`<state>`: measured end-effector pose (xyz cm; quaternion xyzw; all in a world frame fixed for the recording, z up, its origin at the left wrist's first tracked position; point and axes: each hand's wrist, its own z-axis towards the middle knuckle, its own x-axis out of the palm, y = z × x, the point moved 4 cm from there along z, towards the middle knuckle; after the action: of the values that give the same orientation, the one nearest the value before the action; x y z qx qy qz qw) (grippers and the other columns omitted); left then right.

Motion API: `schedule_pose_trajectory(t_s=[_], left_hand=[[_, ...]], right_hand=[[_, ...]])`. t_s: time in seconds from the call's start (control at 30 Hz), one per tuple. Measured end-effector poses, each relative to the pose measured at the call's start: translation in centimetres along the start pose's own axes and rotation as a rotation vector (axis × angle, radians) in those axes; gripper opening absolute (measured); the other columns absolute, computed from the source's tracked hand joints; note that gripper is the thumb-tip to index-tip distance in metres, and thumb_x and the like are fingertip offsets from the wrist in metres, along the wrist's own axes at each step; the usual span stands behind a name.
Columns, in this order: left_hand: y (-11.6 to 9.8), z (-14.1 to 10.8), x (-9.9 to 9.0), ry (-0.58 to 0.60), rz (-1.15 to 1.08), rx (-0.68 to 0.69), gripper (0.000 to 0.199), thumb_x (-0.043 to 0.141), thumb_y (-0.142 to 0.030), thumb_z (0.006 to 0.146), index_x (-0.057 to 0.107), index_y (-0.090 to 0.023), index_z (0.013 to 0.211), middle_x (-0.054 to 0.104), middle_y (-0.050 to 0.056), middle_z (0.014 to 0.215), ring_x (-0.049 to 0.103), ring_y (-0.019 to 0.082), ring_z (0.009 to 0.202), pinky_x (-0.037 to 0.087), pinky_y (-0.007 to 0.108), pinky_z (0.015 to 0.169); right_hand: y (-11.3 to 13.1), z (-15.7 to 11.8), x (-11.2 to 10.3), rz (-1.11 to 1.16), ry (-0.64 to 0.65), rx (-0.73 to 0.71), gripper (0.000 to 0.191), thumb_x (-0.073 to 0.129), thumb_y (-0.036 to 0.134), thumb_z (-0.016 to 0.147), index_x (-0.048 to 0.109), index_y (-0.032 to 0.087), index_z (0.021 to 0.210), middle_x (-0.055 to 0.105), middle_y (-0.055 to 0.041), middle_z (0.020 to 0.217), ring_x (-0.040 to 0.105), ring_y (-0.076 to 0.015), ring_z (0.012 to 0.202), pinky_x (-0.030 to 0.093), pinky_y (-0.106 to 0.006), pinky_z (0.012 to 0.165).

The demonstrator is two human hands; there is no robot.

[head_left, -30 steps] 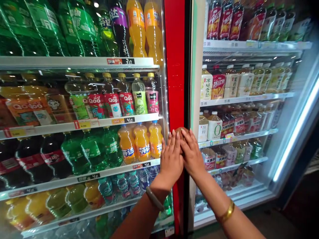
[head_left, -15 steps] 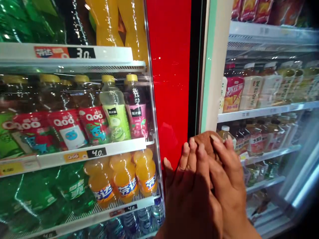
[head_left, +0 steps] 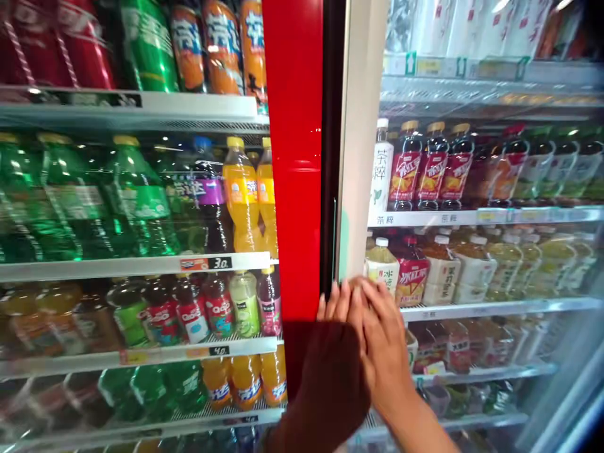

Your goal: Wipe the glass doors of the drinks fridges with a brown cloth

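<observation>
My left hand (head_left: 333, 352) lies mostly in deep shadow at the lower middle, its lit fingertips pointing up. Against its right side presses my right hand (head_left: 384, 340), with fingers long and close together. A sliver of a brown, finely textured piece, like cloth or leather (head_left: 359, 282), shows at the fingertips. Both hands seem closed on it, though my fingers cover most of it and its kind cannot be made out. Behind the hands run a red cooler side panel (head_left: 299, 170) and a pale door frame (head_left: 361, 126).
On the left, a drinks cooler has white shelves (head_left: 155, 270) with green soda bottles (head_left: 141, 201), orange cans (head_left: 221, 47) and juice bottles (head_left: 245, 302). On the right, another cooler's shelves (head_left: 491, 217) hold tea bottles (head_left: 431, 167) behind glass.
The view has pulled back and tilted up, so upper shelves appear and bottles look smaller. My hands have shifted slightly left in the picture, and less of the brown piece shows.
</observation>
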<state>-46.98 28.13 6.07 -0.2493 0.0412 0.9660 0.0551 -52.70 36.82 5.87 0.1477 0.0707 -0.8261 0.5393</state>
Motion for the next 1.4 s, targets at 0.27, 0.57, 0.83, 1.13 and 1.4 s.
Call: schedule_pose_trajectory(t_s=[0.27, 0.57, 0.83, 1.13, 1.4], left_hand=[[-0.6, 10.9, -5.6, 0.069, -0.126, -0.163, 0.093, 0.042, -0.005, 0.081, 0.014, -0.016, 0.17, 0.02, 0.01, 0.176, 0.018, 0.025, 0.164, 0.024, 0.05, 0.136], [0.9, 21.3, -8.1, -0.135, -0.132, -0.182, 0.082, 0.037, -0.005, 0.089, 0.018, -0.012, 0.168, 0.021, 0.012, 0.176, 0.014, 0.023, 0.165, 0.021, 0.047, 0.137], [1.0, 23.8, -8.9, -0.196, -0.198, -0.167, 0.089, 0.04, -0.001, 0.083, 0.019, -0.017, 0.168, 0.025, 0.008, 0.176, 0.016, 0.021, 0.165, 0.02, 0.045, 0.137], [1.8, 23.9, -8.0, -0.365, -0.401, -0.191, 0.087, 0.041, -0.006, 0.093, 0.007, -0.028, 0.17, 0.016, 0.003, 0.178, 0.015, 0.021, 0.165, 0.019, 0.044, 0.138], [1.5, 29.8, -8.7, -0.324, -0.177, -0.072, 0.062, 0.031, -0.037, 0.109, 0.024, -0.02, 0.167, 0.026, 0.01, 0.175, 0.014, 0.023, 0.165, 0.001, 0.055, 0.137]], right_hand=[[-1.5, 10.7, -4.5, 0.225, 0.053, -0.024, 0.061, 0.049, 0.022, 0.102, 0.035, 0.03, 0.16, 0.052, -0.0078, 0.16, 0.031, -0.0243, 0.161, 0.042, -0.058, 0.128], [-3.3, 22.7, -5.8, 0.24, -0.154, -0.172, 0.047, 0.051, 0.032, 0.103, 0.051, 0.034, 0.15, 0.049, -0.0068, 0.161, 0.038, -0.0242, 0.158, 0.038, -0.056, 0.13], [-3.7, 22.9, -6.2, 0.138, -0.153, -0.152, 0.056, 0.049, 0.026, 0.103, 0.041, 0.04, 0.157, 0.03, -0.0049, 0.172, 0.024, -0.0263, 0.164, 0.032, -0.061, 0.132], [-4.2, 27.1, -6.8, 0.102, -0.189, -0.26, 0.046, 0.051, 0.029, 0.102, 0.048, 0.036, 0.147, 0.036, -0.0049, 0.17, 0.026, -0.028, 0.163, 0.033, -0.064, 0.131], [-6.2, 29.6, -8.4, 0.0, -0.459, -0.167, 0.041, 0.051, 0.033, 0.102, 0.054, 0.034, 0.143, 0.046, -0.0078, 0.161, 0.039, -0.0298, 0.156, 0.037, -0.064, 0.128]])
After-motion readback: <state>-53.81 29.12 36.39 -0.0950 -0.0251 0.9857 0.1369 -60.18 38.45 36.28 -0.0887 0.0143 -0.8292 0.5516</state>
